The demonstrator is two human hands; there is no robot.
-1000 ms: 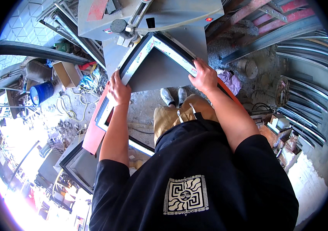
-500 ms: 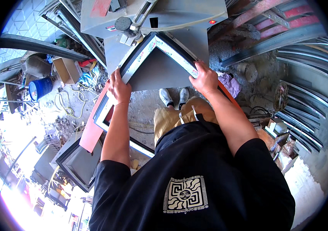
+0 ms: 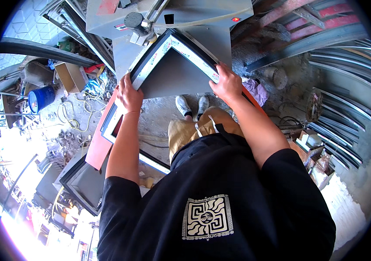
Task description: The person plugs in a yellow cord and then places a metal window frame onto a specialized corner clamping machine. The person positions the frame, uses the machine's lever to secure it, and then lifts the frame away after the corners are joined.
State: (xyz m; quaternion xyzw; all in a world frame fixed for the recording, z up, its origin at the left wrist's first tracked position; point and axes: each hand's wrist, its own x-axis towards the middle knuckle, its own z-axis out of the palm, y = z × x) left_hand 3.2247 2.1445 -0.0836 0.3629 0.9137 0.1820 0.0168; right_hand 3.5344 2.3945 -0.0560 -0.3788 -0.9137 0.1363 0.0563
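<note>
My left hand (image 3: pixel 129 95) is closed round the left side of a black-and-white window frame (image 3: pixel 193 58). My right hand (image 3: pixel 227 82) grips its right side, with the thumb toward the inner edge. The frame's mitred corner points away from me and rests on the flat plate of a grey machine (image 3: pixel 172 85). Just left of that corner stands a clamp with a round dark knob (image 3: pixel 135 21). Along the frame's outer sides run orange-red panels (image 3: pixel 99 145), partly covered by my forearms. The frame's near part is mostly hidden under my arms and body.
At the left a blue drum (image 3: pixel 42 99), an open cardboard box (image 3: pixel 71 78) and a yellow cord (image 3: pixel 73 117) lie on the floor. Long metal profiles (image 3: pixel 340 117) are stacked at the right. A purple cloth (image 3: pixel 255 91) lies beyond my right forearm. Another frame (image 3: pixel 81 185) leans at the lower left.
The view has shifted slightly, so the machine, frame and hands all sit a little further left and up in the picture. Both hands keep the same hold on the frame.
</note>
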